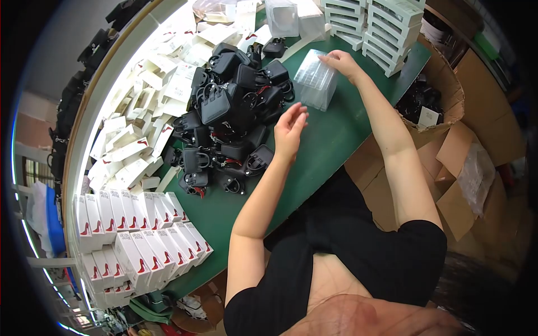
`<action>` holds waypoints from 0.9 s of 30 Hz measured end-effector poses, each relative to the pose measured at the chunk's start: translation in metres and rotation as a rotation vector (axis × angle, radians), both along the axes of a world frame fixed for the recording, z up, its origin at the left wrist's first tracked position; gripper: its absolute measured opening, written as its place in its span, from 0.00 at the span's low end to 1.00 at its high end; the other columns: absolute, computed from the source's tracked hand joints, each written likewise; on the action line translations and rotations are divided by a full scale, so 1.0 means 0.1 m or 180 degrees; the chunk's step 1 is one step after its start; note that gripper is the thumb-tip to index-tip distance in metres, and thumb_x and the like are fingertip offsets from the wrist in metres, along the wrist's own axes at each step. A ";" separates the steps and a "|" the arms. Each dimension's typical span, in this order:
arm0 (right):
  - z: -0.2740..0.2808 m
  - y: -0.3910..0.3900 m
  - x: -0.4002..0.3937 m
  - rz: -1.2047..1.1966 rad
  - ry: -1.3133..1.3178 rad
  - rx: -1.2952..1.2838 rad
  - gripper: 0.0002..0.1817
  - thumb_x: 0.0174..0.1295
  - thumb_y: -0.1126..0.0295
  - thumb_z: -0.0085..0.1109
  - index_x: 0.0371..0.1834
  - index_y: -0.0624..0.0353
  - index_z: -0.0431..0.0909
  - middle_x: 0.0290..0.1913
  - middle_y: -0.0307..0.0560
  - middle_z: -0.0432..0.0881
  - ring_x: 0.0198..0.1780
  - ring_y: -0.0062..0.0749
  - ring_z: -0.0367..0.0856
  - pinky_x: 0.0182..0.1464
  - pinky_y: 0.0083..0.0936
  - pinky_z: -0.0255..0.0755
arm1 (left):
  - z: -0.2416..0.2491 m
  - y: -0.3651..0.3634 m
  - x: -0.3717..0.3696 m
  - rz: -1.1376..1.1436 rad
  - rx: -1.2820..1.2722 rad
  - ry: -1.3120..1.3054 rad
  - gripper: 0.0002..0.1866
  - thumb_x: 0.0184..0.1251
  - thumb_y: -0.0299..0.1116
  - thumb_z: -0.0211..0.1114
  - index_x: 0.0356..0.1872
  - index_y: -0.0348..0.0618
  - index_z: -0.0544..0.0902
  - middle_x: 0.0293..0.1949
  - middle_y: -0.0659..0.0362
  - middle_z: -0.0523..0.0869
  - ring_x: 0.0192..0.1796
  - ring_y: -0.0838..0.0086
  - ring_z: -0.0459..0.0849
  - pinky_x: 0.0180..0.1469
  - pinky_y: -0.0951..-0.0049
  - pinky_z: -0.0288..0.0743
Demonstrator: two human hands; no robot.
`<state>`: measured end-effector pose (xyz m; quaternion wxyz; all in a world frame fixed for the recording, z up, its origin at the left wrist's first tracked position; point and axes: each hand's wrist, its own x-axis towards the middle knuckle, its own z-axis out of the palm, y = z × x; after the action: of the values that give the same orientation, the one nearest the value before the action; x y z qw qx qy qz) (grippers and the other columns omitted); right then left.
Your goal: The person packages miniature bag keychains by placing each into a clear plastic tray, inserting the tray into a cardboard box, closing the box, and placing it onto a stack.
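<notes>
My right hand (343,64) grips the upper edge of a stack of clear plastic inserts (316,81) on the green table, thumb and fingers closed on it. Just below and to the left, my left hand (291,131) is raised with its fingers loosely bent and apart, holding nothing. It is close to a heap of small black handbag-shaped pouches (218,103) with rings and red tags, but a gap shows between them.
Opened white cartons (134,140) pile up behind the pouches. Rows of white boxes with red shoe prints (134,257) stand at the left. White plastic trays (392,33) are stacked at the far right, beside a cardboard box (454,84) of black items. Clear plastic containers (282,19) stand at the back.
</notes>
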<state>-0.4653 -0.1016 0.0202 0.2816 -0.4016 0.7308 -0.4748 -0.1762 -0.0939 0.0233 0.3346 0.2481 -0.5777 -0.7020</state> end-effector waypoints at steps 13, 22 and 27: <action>0.12 0.21 0.76 -0.0123 0.2605 -0.0067 0.29 0.56 0.41 0.60 0.58 0.42 0.77 0.61 0.47 0.73 0.63 0.42 0.68 0.61 0.38 0.66 | 0.10 -0.21 -0.61 0.0851 0.1243 -0.0155 0.14 0.64 0.38 0.68 0.40 0.36 0.82 0.34 0.58 0.84 0.32 0.77 0.82 0.34 0.78 0.76; 0.05 0.28 0.91 -0.0030 0.2935 0.0109 0.30 0.56 0.36 0.55 0.61 0.32 0.75 0.69 0.43 0.66 0.73 0.45 0.55 0.68 0.46 0.56 | 0.13 0.05 -0.69 0.1579 0.1258 0.0366 0.12 0.65 0.37 0.66 0.38 0.36 0.81 0.31 0.58 0.83 0.30 0.78 0.81 0.29 0.80 0.75; 0.03 0.28 0.88 -0.0079 0.2884 -0.0014 0.29 0.57 0.37 0.55 0.60 0.32 0.76 0.69 0.43 0.66 0.72 0.44 0.55 0.68 0.45 0.56 | 0.10 0.08 -0.75 0.1885 0.1187 0.0625 0.12 0.66 0.35 0.65 0.37 0.34 0.81 0.28 0.59 0.82 0.29 0.79 0.81 0.27 0.82 0.74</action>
<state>-0.3773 -0.0739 0.0236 -0.0732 -0.5607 0.7840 -0.2560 -0.2512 -0.0857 0.0328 0.5263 0.3928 -0.3079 -0.6884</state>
